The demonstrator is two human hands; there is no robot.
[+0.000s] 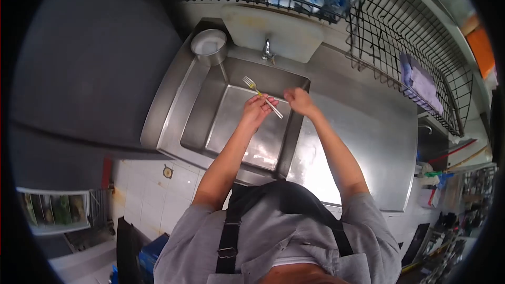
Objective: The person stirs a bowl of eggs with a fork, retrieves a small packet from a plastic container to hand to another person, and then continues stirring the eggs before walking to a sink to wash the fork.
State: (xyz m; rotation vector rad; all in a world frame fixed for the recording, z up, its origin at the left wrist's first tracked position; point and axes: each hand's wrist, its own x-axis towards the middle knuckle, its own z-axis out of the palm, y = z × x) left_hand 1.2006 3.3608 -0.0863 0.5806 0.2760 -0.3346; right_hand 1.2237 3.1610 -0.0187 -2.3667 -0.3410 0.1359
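Observation:
Over the sink basin, my left hand holds a metal fork with its fingers closed around the middle. The tines point up and to the left, away from me, while the handle end sticks out to the lower right. A yellow patch shows on the fork's neck; what it is cannot be made out. My right hand is just right of the fork, apart from it, above the basin's right edge. Its fingers are curled closed and slightly blurred, so whatever may be in them is hidden. Beneath both hands lies the steel sink.
A faucet stands at the sink's back, before a leaning white board. At the back-left corner sits a metal pot. A steel counter extends rightward. Wire racks hang above, with a purple cloth on the right one.

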